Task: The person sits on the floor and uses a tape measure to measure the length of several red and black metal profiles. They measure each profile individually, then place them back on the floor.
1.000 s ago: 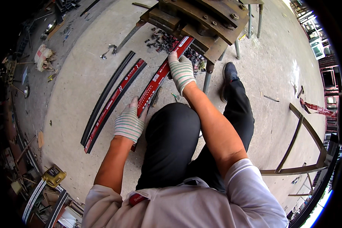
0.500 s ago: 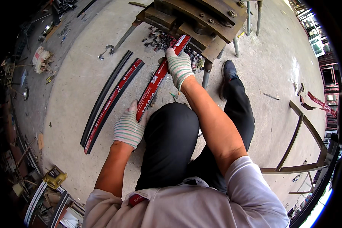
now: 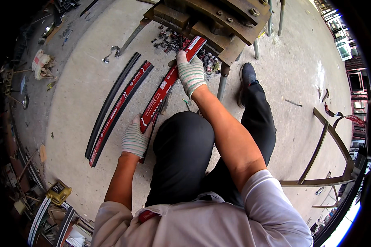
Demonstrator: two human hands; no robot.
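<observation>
Both my hands wear striped knit gloves and grip a long profile [image 3: 163, 85] covered in red printed film. My right hand [image 3: 191, 74] closes around its upper part, just below a heavy brown metal machine [image 3: 212, 35]. Lower down, my left hand [image 3: 134, 138] is wrapped around the near end; its fingers are partly hidden. The profile slants from upper right to lower left, beside my bent knee. A darker strip shows along its underside near the left hand. To the left, a curved black strip [image 3: 108, 103] and a curved red-and-black strip [image 3: 121, 101] lie side by side on the floor.
Dark and red scraps [image 3: 173, 41] are heaped under the machine, between its legs [image 3: 132, 37]. A curved metal frame [image 3: 338, 144] stands at the right. A yellow-brown container [image 3: 58, 192] and mixed clutter line the left edge. My shoe [image 3: 248, 76] rests right of the machine.
My left hand has shifted slightly left and down, and the profile's near end has turned, showing more of its red face and the dark strip beneath. My right hand has moved slightly left.
</observation>
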